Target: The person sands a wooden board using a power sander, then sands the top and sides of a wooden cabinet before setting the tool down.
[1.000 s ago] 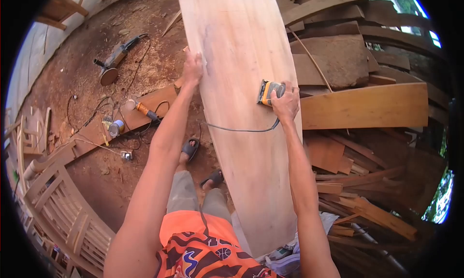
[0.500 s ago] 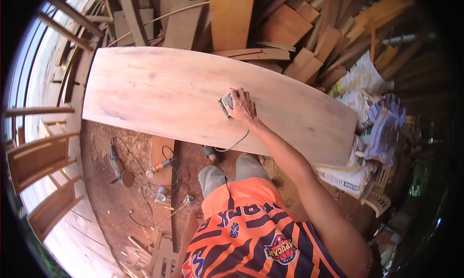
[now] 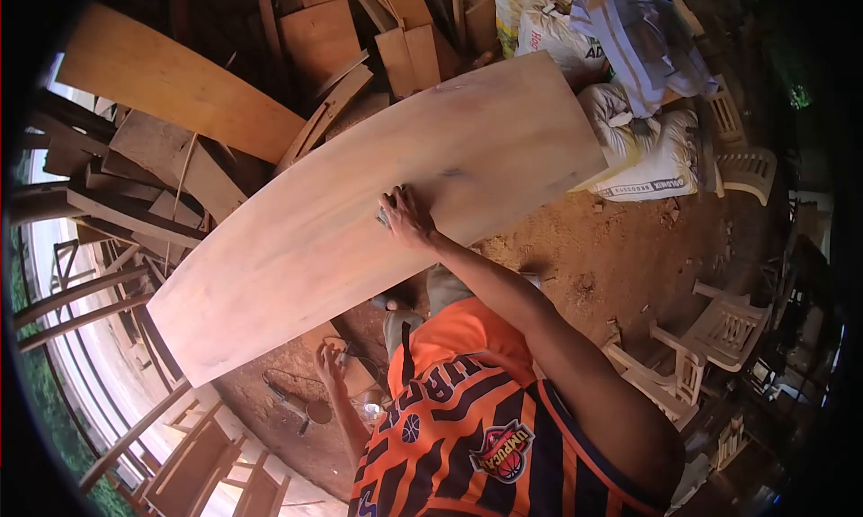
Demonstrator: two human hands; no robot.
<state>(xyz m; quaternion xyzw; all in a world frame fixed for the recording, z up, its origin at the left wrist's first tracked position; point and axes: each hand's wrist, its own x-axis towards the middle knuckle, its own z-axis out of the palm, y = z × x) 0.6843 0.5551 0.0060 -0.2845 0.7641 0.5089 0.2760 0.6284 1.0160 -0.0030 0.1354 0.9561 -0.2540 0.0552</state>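
Note:
A long pale wooden board [image 3: 297, 247] stretches diagonally in front of me, its edges gently curved. On its middle, my right hand [image 3: 409, 220] is closed over a small electric sander [image 3: 384, 218], most of which is hidden under the palm and fingers. Faint dark stains mark the wood just right of that hand. Away from the board, on its near side, my left hand [image 3: 331, 362] hangs low beside my body. Its fingers are apart and slightly bent, with nothing visible in them.
Loose planks [image 3: 180, 85] lean in a pile beyond the board. Filled sacks [image 3: 652, 153] stand by its right end. Plastic chairs [image 3: 719, 324] are at the right. An angle grinder [image 3: 292, 403] lies on the dirt floor at lower left, near wooden frames [image 3: 193, 467].
My view has turned, so the board now slants up to the right. The left hand has come up into view from beside my body. The right hand still grips the sander on the board.

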